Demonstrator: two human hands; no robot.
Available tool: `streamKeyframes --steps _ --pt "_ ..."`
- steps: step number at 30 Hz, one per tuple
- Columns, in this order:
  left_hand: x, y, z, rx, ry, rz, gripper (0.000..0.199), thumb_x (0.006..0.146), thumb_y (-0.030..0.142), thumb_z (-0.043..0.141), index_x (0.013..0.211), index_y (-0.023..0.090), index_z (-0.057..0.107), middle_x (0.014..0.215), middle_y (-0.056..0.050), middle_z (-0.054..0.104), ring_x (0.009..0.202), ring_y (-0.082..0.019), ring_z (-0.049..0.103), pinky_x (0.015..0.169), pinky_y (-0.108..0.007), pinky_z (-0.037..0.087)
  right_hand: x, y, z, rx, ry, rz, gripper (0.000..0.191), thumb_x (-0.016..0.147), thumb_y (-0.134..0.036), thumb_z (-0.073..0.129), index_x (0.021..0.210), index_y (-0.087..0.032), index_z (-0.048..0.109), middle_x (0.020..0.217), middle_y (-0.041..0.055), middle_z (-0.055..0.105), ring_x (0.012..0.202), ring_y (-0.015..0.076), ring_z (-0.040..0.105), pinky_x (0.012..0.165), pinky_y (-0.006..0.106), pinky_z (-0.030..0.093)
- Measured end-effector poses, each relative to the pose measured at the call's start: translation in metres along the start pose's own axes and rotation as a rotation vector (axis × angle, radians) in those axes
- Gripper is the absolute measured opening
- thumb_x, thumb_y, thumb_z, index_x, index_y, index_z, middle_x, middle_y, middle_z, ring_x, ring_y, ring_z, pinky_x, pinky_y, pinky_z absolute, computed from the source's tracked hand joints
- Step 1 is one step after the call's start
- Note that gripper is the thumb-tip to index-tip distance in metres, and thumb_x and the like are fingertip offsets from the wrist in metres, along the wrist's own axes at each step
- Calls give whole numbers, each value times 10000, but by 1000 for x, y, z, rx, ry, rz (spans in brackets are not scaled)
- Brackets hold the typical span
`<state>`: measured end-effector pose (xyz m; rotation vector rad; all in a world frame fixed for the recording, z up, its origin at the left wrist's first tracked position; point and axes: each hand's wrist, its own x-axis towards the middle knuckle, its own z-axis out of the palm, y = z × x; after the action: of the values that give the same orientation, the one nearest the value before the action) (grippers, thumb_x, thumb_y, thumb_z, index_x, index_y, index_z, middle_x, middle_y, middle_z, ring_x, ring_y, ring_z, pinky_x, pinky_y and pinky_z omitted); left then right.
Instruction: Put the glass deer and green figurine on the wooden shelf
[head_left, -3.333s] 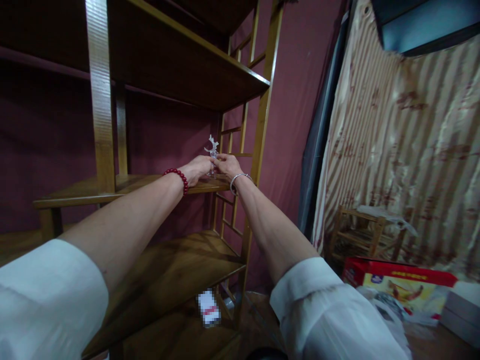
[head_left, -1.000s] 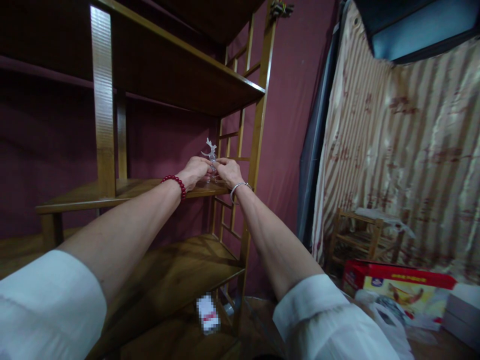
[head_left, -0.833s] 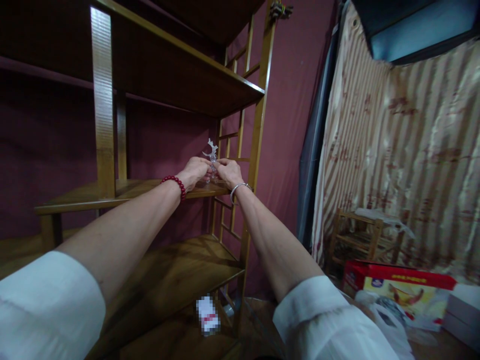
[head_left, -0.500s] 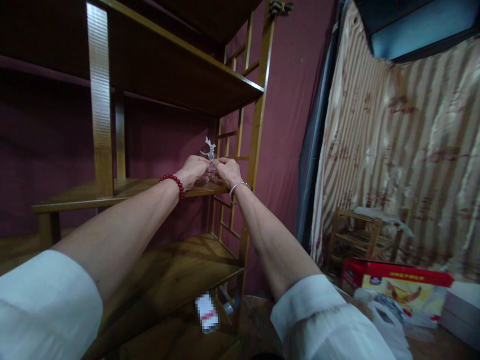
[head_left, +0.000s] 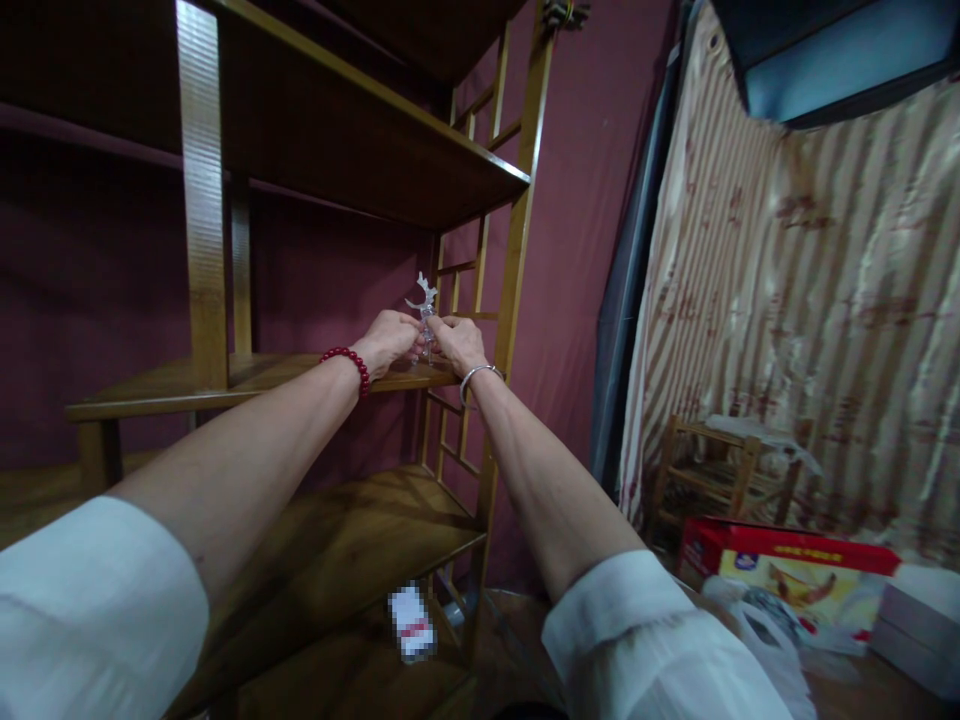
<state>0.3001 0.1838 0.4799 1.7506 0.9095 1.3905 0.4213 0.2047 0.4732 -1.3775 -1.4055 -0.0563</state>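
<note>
A clear deer figurine (head_left: 427,312) with branching antlers stands upright at the right end of the middle wooden shelf (head_left: 292,372). My left hand (head_left: 390,338), below a red bead bracelet, is closed on the figurine's left side. From the right, my right hand (head_left: 457,342) pinches it between thumb and fingers; a silver bangle circles that wrist. The antlers rise above both hands, while the body is partly covered by my fingers. Its legs appear to meet the shelf board.
An upper shelf (head_left: 337,150) hangs over my hands, with a lattice side frame (head_left: 517,260) at right. Below lies a lower shelf (head_left: 360,520) and a blurred white packet (head_left: 412,622). A red-and-yellow box (head_left: 795,580), plastic bag (head_left: 772,640) and wooden stool (head_left: 739,465) stand at right.
The figurine's antlers have shifted slightly right and look turned or tilted a little. Both hands stay on it in nearly the same place.
</note>
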Motion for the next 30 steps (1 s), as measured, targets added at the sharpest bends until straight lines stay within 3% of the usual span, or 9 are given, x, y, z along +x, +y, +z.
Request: streamKeyframes --steps 21,27,30 --pt "3 -2 0 50 12 26 38 692 130 592 725 114 601 580 -41 595 530 -113 563 549 -234 463 6 5 7 14 -5 -36 322 758 -434 483 821 -183 675 699 29 657 746 169 624 661 232 460" --pt "-1 -1 0 83 8 14 107 694 144 625 787 106 590 588 -38 583 611 -121 579 598 -232 465 15 14 16 27 -41 -39 340 787 -420 492 888 -128 635 708 45 626 764 174 612 669 241 473" --pt "-6 3 1 101 13 -13 85 749 130 552 797 62 573 669 -45 597 691 -124 601 640 -230 457 21 19 20 34 -75 -62 372 822 -432 449 930 -113 609 730 40 603 803 181 607 688 254 474"
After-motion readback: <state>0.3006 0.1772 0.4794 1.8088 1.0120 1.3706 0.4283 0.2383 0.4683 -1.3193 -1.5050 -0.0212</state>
